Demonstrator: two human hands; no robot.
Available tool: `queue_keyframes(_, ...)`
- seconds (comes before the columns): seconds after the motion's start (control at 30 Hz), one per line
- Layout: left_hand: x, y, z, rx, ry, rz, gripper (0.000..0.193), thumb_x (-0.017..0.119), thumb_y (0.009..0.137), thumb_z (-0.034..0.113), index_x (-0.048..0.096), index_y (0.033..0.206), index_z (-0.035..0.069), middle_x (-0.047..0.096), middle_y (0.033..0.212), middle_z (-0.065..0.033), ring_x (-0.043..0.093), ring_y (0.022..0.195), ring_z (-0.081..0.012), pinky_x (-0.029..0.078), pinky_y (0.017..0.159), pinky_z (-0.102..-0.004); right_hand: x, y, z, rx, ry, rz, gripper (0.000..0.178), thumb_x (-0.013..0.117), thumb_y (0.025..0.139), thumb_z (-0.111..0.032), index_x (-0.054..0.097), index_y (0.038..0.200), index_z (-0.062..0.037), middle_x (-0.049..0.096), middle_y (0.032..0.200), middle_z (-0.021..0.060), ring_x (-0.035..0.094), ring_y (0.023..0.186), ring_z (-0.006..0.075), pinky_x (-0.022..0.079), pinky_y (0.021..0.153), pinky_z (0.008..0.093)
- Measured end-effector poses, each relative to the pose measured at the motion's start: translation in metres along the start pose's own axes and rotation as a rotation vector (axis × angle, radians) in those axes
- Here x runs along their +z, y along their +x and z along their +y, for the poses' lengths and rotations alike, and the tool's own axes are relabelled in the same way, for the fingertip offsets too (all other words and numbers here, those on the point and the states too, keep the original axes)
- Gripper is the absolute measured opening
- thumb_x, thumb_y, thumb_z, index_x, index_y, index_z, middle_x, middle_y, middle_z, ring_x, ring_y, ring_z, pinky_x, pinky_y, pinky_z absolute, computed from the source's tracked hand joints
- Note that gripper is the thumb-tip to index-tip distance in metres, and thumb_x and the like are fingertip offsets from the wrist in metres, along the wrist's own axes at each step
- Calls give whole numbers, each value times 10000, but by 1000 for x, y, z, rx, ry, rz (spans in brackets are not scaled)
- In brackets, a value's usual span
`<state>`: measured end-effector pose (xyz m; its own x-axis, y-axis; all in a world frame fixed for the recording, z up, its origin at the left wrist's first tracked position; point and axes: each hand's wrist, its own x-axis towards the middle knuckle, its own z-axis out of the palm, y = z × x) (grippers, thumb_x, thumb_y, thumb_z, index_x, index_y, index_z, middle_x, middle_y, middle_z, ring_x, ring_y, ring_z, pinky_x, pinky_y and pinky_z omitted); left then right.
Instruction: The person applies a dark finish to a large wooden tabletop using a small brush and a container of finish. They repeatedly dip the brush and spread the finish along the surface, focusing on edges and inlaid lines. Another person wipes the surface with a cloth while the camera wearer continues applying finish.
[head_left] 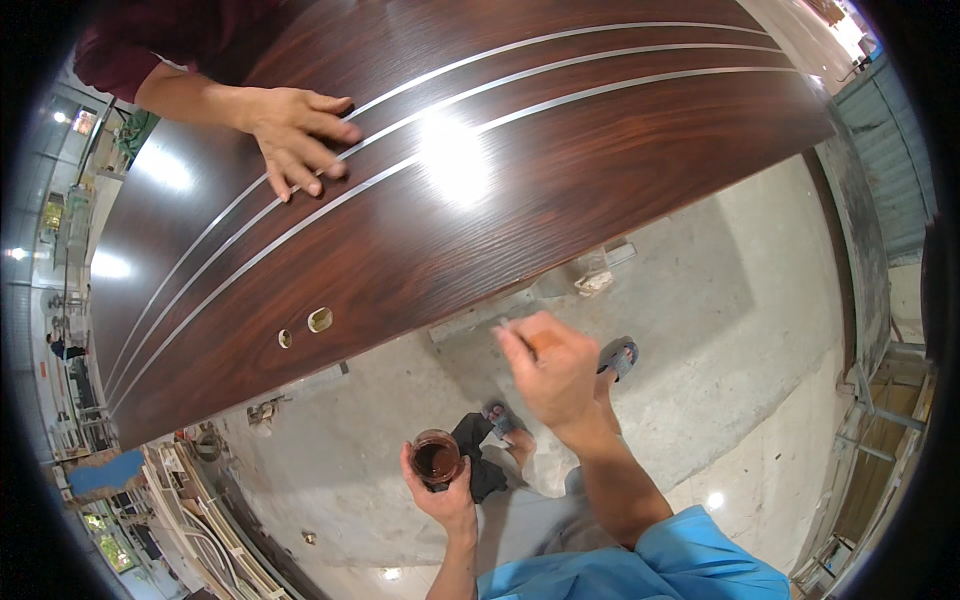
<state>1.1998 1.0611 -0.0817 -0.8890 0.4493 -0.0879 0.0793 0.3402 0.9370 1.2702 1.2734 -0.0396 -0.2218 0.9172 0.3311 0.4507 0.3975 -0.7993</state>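
Observation:
My left hand (447,497) is wrapped round a small clear glass jar (436,455) with dark brown liquid in it, held low in front of me. Black cloth (484,470) shows just beside the jar. My right hand (552,372) is raised near the close edge of a dark wood-grain door panel (600,160), its fingers closed. A bit of something orange-brown shows inside that grip, too hidden to name. Three silver strips run along the panel. An oval cut-out (320,320) and a smaller round hole (285,339) pierce it near the left end.
Across the panel, another person's hand (300,135) is spread over the strips, with a dark red sleeve (120,50) behind. Below lies a grey concrete floor (680,300). Stacked boards and strips (190,510) stand at lower left; a metal frame (880,430) is at right.

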Motion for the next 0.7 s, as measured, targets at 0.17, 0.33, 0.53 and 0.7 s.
queue_keyframes(0.17, -10, 4, -3, -20, -26, 13, 893, 827, 727, -41, 382, 1500, -4, 539, 1352, -134, 557, 1221, -237, 431, 1080, -354, 4, -3, -4, 115, 54, 153, 67, 753, 862, -86, 709, 852, -36, 683, 766, 112, 649, 638, 280, 504, 597, 346)
queue_keyframes(0.33, -18, 5, -6, -35, -41, 38, 888, 825, 727, -49, 385, 1497, -5, 538, 1355, -134, 554, 1223, -234, 427, 1082, -350, 25, -16, -24, 29, 64, -75, 61, 738, 871, -80, 715, 863, -23, 684, 768, 123, 652, 650, 264, 506, 607, 353)
queue_keyframes(0.53, -30, 9, -10, -58, -102, 73, 890, 830, 723, -42, 390, 1495, -5, 529, 1369, -142, 543, 1238, -240, 417, 1091, -355, 37, -21, -35, 56, 145, -12, 97, 727, 888, -140, 709, 842, -55, 670, 758, 104, 652, 659, 295, 505, 607, 392)
queue_keyframes(0.7, -43, 13, -15, -20, -15, 80, 853, 803, 752, -28, 390, 1497, 3, 512, 1380, -131, 526, 1252, -235, 412, 1099, -361, 62, -27, -48, 69, 199, -22, 87, 736, 876, -112, 702, 828, -48, 663, 746, 104, 640, 651, 271, 497, 601, 378)
